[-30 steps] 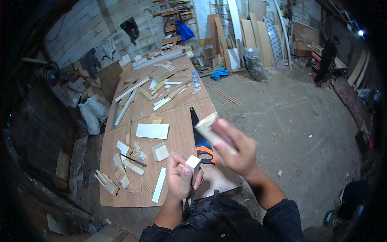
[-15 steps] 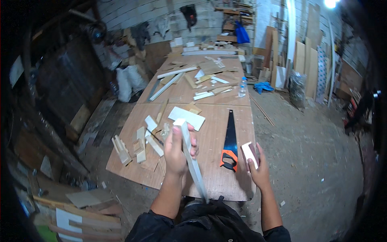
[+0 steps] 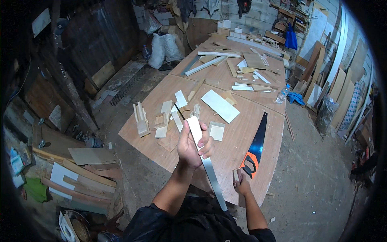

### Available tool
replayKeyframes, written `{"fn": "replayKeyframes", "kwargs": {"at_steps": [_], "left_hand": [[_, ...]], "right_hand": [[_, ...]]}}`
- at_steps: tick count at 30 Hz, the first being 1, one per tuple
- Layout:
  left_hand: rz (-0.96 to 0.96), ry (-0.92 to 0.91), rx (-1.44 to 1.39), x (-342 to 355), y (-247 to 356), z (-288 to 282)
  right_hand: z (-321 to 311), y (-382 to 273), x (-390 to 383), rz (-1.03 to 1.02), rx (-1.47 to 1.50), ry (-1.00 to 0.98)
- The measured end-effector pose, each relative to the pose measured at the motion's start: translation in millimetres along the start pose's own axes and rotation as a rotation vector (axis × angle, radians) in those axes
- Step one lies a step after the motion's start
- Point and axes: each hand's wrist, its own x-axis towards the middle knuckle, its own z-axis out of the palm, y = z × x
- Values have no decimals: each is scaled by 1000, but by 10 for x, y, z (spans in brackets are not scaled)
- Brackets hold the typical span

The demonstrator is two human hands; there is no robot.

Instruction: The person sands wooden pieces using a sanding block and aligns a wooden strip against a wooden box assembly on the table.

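My left hand (image 3: 191, 145) grips a long pale square-section wooden bar (image 3: 209, 177), held upright and slanting, its top end near my fingertips and its lower end down by my clothing. My right hand (image 3: 243, 185) holds a small block (image 3: 236, 175) with brown and pale faces, low at the table's near right, just below the handsaw. The handsaw (image 3: 254, 149), with a black blade and orange-black handle, lies on the wooden table (image 3: 266, 189). A white panel (image 3: 219, 105), a small square piece (image 3: 217, 131) and several wood offcuts (image 3: 161, 121) lie beyond my left hand.
More strips (image 3: 209, 64) cover the table's far part, beside a water bottle (image 3: 282, 94). Boards lean at the right wall (image 3: 340, 88); white sacks (image 3: 159, 50) stand behind. Stacked boards (image 3: 80, 181) lie at lower left. A dark figure (image 3: 367, 163), partly visible, is at the far right.
My right hand has dropped from beside my left hand to low near the saw handle, still holding the block. The bar now leans upright in my left hand. The view has swung leftward.
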Motion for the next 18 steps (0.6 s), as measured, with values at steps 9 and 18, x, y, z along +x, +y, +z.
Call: {"fn": "replayKeyframes", "kwargs": {"at_steps": [9, 18], "left_hand": [[-84, -1, 16, 476, 185, -737], [-215, 458, 10, 1121, -296, -2340]], "right_hand": [[-450, -1291, -43, -5, -13, 252], [-365, -2899, -122, -167, 330, -104]]}}
